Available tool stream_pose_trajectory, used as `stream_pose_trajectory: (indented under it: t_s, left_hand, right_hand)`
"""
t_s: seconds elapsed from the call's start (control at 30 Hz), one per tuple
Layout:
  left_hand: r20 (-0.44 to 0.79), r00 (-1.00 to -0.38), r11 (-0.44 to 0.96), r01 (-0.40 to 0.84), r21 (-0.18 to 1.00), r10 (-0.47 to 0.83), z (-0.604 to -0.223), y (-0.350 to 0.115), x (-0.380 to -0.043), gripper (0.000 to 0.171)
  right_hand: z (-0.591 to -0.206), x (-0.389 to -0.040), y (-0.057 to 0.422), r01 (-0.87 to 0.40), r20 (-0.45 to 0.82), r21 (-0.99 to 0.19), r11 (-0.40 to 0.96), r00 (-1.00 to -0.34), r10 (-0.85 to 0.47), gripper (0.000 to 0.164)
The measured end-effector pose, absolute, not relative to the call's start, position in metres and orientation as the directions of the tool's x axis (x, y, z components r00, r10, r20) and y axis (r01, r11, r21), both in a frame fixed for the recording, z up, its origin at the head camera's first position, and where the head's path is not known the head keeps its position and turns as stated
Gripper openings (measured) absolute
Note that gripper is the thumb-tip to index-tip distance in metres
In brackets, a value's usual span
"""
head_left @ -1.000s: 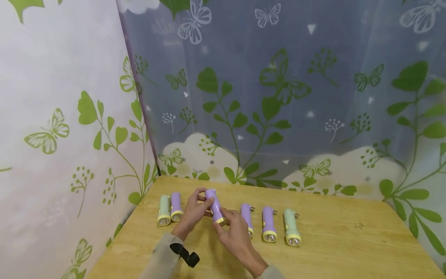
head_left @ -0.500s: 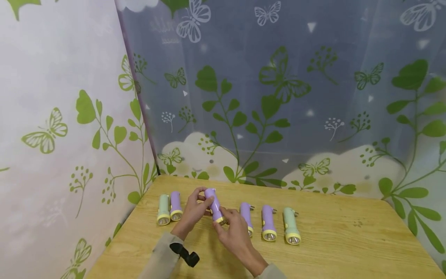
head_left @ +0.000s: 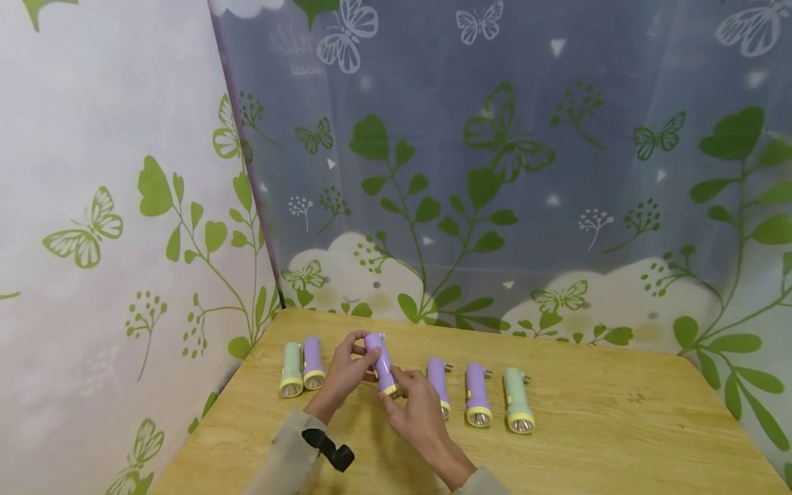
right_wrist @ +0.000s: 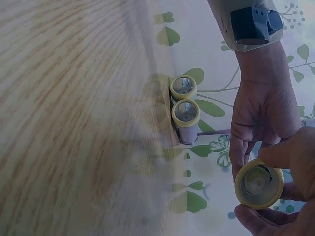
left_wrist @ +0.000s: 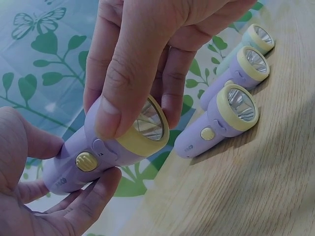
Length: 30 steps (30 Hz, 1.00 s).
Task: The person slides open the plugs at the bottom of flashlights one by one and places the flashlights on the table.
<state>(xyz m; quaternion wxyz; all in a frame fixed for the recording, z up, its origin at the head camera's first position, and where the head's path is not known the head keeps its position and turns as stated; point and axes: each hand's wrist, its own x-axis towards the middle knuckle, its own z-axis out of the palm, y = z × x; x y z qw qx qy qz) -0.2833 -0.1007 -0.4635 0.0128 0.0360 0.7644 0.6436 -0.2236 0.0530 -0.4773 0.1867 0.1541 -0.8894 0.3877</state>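
Observation:
A purple flashlight (head_left: pixel 379 359) with a yellow head ring is held over the table between both hands. My left hand (head_left: pixel 344 377) grips its body near the tail end, thumb lying along the top. With thumb and fingers, my right hand (head_left: pixel 418 414) pinches the head end around the yellow ring. In the left wrist view, the flashlight's round yellow switch (left_wrist: pixel 86 161) faces the camera, with the right thumb pressed on the purple collar. The lens (right_wrist: pixel 259 184), seen from the front in the right wrist view, is unlit. Fingers cover part of the body.
Left of the hands lie a green flashlight (head_left: pixel 291 371) and a purple flashlight (head_left: pixel 313 364), side by side. To the right are two purple ones, the nearer flashlight (head_left: pixel 436 378) partly behind the right hand, plus a green flashlight (head_left: pixel 518 400). Patterned curtains (head_left: pixel 433 227) enclose the wooden table (head_left: pixel 619 426).

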Motion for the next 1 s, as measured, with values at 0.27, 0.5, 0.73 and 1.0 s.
stream_pose_trajectory:
  t_s: [0.27, 0.5, 0.73, 1.0]
  left_hand:
    - [0.032, -0.995, 0.161, 0.048, 0.986, 0.099, -0.447, -0.100, -0.272, 0.042]
    - [0.048, -0.995, 0.161, 0.062, 0.985, 0.089, -0.455, -0.101, -0.277, 0.041]
    - [0.042, -0.996, 0.163, 0.053, 0.985, 0.073, -0.458, -0.102, -0.279, 0.039]
    - [0.039, -0.996, 0.162, 0.051, 0.985, 0.079, -0.461, -0.102, -0.282, 0.040]
  right_hand:
    - [-0.477, -0.223, 0.051, -0.423, 0.459, -0.626, 0.655, -0.879, -0.130, 0.054]
    - [-0.477, -0.222, 0.051, -0.424, 0.469, -0.613, 0.667, -0.874, -0.124, 0.053]
    - [-0.478, -0.220, 0.049, -0.418, 0.463, -0.607, 0.676, -0.877, -0.127, 0.053]
    - [-0.478, -0.220, 0.049, -0.420, 0.465, -0.604, 0.678, -0.876, -0.129, 0.053]
